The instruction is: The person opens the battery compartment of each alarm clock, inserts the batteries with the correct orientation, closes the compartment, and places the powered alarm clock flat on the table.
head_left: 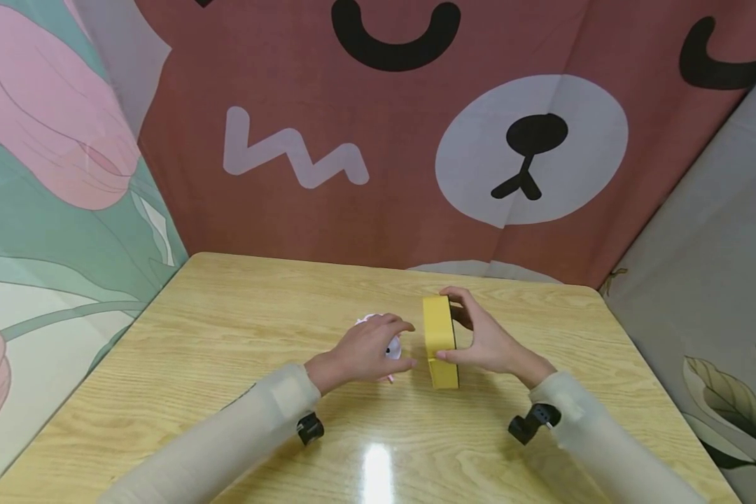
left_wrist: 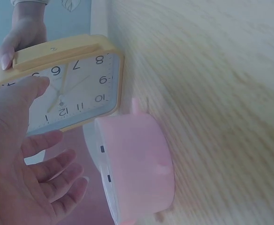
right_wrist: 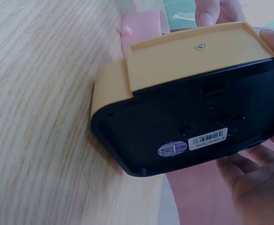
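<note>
My right hand [head_left: 488, 343] grips a yellow alarm clock [head_left: 439, 339], thumb on the near side and fingers round the far side. In the left wrist view the clock's white dial [left_wrist: 83, 89] faces my left hand [left_wrist: 31, 154], its 9 side towards the table. Its black back [right_wrist: 198, 122], with a barcode label, shows in the right wrist view. Whether its lower edge touches the table I cannot tell. My left hand, fingers loosely bent and holding nothing, hovers by a small pink clock [left_wrist: 139, 159] on short feet, partly hidden beneath it in the head view.
A light wood-grain table [head_left: 258, 301] lies under both hands. Behind it hangs a reddish cloth [head_left: 403, 210] with a cartoon bear face; patterned cloths hang at the left and right. Black wrist cameras [head_left: 310, 427] stick out below the sleeves.
</note>
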A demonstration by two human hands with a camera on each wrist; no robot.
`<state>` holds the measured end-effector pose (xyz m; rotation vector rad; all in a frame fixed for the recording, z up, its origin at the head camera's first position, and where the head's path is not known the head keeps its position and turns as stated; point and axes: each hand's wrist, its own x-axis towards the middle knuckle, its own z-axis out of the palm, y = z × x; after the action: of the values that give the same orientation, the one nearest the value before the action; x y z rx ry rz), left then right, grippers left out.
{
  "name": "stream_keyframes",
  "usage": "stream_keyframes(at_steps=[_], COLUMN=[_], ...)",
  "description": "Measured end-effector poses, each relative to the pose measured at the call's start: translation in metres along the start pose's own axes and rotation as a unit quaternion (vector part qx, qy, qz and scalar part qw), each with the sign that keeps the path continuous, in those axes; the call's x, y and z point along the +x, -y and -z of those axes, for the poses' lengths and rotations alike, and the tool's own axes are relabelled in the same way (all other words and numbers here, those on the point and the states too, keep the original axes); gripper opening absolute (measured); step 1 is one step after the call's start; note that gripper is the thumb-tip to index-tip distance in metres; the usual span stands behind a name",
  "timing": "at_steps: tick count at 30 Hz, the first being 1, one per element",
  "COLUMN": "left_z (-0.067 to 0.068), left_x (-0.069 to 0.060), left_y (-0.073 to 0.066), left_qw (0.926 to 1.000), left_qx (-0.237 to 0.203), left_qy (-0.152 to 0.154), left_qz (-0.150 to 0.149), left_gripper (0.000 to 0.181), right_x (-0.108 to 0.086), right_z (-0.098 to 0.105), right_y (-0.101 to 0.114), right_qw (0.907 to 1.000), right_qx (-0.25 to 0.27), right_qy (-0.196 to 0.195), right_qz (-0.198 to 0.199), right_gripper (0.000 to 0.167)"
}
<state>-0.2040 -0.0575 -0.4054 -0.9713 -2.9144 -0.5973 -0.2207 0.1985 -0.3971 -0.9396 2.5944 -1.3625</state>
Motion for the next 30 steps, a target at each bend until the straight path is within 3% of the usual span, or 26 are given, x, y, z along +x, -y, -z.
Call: stream_keyframes(at_steps=[8, 16, 30], left_z=[-0.001, -0.004, -0.011], left_x=[0.003, 0.005, 0.006], left_y=[-0.004, -0.01, -0.016], left_qw=[1.0, 0.9998, 0.9999], left_qx=[0.0, 0.001, 0.008], left_qy=[0.007, 0.019, 0.007], left_qz=[-0.006, -0.002, -0.005], left_gripper=[0.057, 0.059, 0.054], right_x=[-0.006, -0.013, -0.016], right_z=[0.009, 0.02, 0.027], right_y=[-0.001, -0.006, -0.006], right_qw=[0.9996, 0.9992, 0.9987], right_qx=[-0.007, -0.03, -0.029], right_qy=[0.023, 0.027, 0.039], right_qz=[-0.014, -0.003, -0.013], right_gripper=[0.108, 0.099, 0.097])
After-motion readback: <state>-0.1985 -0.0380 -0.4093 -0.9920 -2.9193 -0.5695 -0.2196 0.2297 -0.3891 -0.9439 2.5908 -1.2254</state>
